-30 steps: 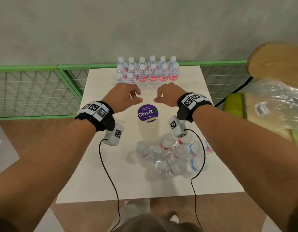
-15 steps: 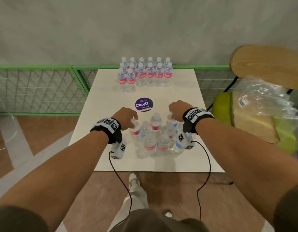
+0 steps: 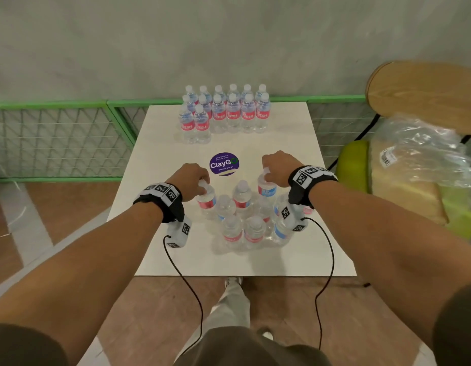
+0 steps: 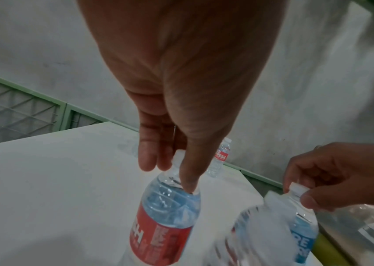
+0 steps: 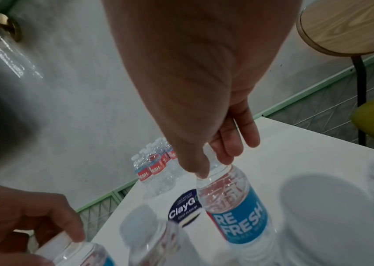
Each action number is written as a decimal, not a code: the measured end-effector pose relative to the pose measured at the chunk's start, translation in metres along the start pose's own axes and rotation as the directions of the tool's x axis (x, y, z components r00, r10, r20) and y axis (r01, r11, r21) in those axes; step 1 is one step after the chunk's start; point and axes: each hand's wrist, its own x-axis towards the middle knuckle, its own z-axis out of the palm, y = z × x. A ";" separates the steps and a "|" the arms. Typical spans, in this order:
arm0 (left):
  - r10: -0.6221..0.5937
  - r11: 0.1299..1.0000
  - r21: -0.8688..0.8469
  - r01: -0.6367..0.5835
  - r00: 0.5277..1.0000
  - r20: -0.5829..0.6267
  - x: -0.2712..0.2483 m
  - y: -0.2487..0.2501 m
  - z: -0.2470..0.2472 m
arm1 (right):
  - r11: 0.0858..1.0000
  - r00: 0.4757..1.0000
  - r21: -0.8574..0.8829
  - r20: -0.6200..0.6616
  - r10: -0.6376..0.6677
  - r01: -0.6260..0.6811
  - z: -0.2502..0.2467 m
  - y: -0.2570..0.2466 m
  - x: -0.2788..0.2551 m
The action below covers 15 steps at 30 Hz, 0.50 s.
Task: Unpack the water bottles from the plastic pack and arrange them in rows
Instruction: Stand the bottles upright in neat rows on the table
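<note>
White counter (image 3: 160,233) against a grey wall (image 3: 123,43), green mesh railing (image 3: 57,138) behind. Far edge: arranged bottles (image 3: 226,112), upright in rows, caps up. Near half: loose cluster of bottles (image 3: 245,223), all standing, long axes vertical. Left hand (image 3: 190,180): fingers (image 4: 149,154) pinching the neck of a red-labelled bottle (image 3: 206,198), upright. Right hand (image 3: 279,167): fingers (image 5: 227,153) pinching the cap of a blue-labelled bottle (image 3: 266,188), upright. Purple sticker (image 3: 224,164) between the groups. Crumpled plastic wrap (image 3: 424,154) on a chair to the right.
</note>
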 end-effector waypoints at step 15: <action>0.079 0.997 0.032 -0.076 0.991 -0.111 0.214 -0.021 -0.072 | 0.992 0.988 0.122 -0.157 -0.001 0.021 -0.066 0.024 0.179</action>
